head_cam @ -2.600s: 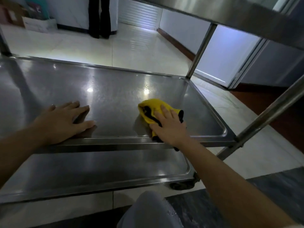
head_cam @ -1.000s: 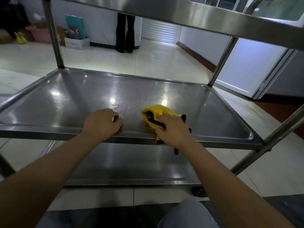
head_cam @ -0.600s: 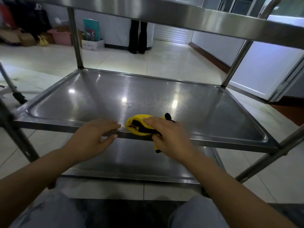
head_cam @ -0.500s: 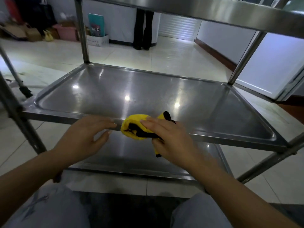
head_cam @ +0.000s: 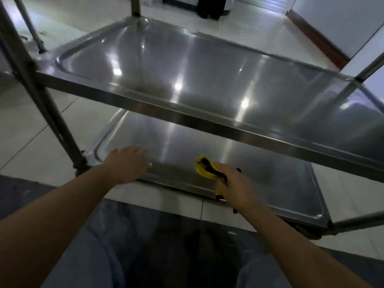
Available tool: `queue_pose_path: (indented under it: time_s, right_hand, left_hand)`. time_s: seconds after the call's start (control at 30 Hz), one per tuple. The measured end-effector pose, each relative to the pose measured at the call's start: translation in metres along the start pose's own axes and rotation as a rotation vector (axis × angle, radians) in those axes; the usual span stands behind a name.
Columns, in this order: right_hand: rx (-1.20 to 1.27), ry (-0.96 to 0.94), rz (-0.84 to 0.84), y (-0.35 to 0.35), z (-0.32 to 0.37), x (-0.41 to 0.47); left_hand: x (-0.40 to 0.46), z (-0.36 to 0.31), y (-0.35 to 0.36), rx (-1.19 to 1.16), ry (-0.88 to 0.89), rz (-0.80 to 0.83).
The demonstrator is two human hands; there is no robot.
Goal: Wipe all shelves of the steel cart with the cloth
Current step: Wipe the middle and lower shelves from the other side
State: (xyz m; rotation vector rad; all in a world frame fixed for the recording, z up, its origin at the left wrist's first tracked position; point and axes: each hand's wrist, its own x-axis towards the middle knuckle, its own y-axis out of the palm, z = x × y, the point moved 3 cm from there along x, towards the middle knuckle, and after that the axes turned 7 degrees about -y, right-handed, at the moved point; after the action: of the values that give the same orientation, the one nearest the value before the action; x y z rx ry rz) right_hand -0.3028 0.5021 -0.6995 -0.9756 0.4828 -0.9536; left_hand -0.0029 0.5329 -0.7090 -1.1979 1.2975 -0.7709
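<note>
The right hand (head_cam: 234,183) grips the yellow cloth (head_cam: 204,168) with fingers curled round it, at the near edge of the bottom shelf (head_cam: 270,179) of the cart. The left hand (head_cam: 126,163) rests flat on that shelf near its left corner, fingers straight and close together.

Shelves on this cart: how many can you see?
2: the middle shelf across the centre, and the bottom shelf beneath it, near both hands. A top shelf may lie out of view.
</note>
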Motion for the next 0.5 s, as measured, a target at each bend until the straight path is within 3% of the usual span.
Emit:
queue_pose_path:
  time_s: [0.1, 0.27, 0.4, 0.5]
  right_hand:
    - [-0.043, 0.129, -0.059, 0.024, -0.033, 0.017]
    - [-0.289, 0.19, 0.329, 0.1, -0.054, 0.022]
    - [-0.345, 0.191, 0.307, 0.092, -0.087, 0.017]
    - [-0.377, 0.32, 0.282, 0.082, -0.104, 0.026]
  left_hand:
    - [0.026, 0.006, 0.029, 0.032, -0.058, 0.07]
    - [0.05, 0.015, 0.071, 0.059, -0.168, 0.09]
    - [0.059, 0.029, 0.101, 0.046, -0.249, 0.077]
    - [0.063, 0.032, 0.117, -0.007, -0.224, -0.01]
